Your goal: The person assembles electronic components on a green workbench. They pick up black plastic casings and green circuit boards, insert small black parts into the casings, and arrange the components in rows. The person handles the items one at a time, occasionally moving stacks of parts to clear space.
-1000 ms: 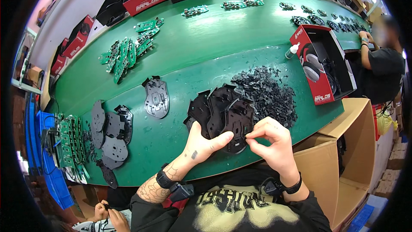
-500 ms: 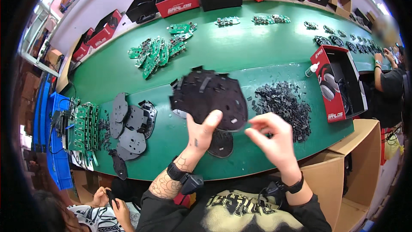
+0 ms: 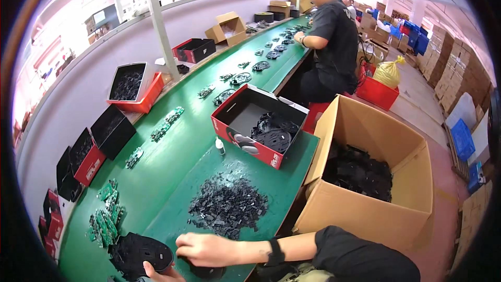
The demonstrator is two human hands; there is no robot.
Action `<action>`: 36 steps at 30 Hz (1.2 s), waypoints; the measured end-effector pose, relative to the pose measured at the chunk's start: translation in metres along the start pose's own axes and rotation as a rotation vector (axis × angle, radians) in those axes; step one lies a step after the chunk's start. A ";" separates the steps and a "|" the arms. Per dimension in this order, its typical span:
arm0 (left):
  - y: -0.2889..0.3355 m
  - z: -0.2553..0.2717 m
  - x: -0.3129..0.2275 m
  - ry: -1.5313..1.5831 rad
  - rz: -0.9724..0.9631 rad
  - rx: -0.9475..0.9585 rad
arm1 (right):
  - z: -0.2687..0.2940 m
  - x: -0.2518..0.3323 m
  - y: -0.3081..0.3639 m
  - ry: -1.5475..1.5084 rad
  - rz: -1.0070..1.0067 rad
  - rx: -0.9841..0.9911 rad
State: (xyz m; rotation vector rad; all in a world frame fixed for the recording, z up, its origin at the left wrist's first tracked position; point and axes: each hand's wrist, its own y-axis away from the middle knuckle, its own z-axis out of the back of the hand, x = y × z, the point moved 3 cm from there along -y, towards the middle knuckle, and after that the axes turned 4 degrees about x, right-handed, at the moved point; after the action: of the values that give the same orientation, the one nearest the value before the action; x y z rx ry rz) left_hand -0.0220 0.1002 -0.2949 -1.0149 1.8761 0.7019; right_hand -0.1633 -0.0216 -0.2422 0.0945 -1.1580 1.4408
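Note:
At the lower left, my left hand (image 3: 159, 272) grips a black plastic shell (image 3: 140, 253) by its near edge, with the thumb over the rim. The shell is rounded, with small holes and tabs. Just right of it is my right hand (image 3: 209, 248), its fingers curled together; whatever may be between them is hidden. Below that hand, another black shell (image 3: 206, 271) partly shows at the table. A heap of small black plastic pieces (image 3: 229, 201) lies beyond my right hand. Green circuit boards (image 3: 104, 224) are piled beyond the held shell.
A red and black box (image 3: 232, 107) with black parts stands on the green table (image 3: 172, 177), near a small white bottle (image 3: 219, 146). To the right is a large cardboard carton (image 3: 365, 224) with black parts inside. A co-worker (image 3: 334, 42) works farther along the table.
The view has swung to the right, bringing the carton and co-worker in. The held shell remains in my left hand. My right hand's fingers are more curled than before.

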 end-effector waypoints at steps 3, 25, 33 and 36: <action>0.012 0.000 -0.010 -0.115 -0.029 0.044 | 0.057 0.009 0.009 -0.077 -0.003 -0.273; 0.061 -0.055 0.005 -0.189 0.272 0.651 | 0.043 0.024 0.022 0.027 0.108 -0.253; 0.058 -0.054 0.006 -0.077 0.244 0.443 | 0.130 0.008 0.041 0.288 -0.223 -0.469; 0.058 -0.055 0.006 0.037 0.319 0.407 | 0.169 -0.037 0.074 0.307 -0.677 -0.367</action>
State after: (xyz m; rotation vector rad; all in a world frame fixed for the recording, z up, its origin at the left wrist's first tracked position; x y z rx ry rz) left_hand -0.0968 0.0844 -0.2707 -0.4783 2.1254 0.4510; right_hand -0.3046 -0.1447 -0.2243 0.0039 -0.9850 0.6101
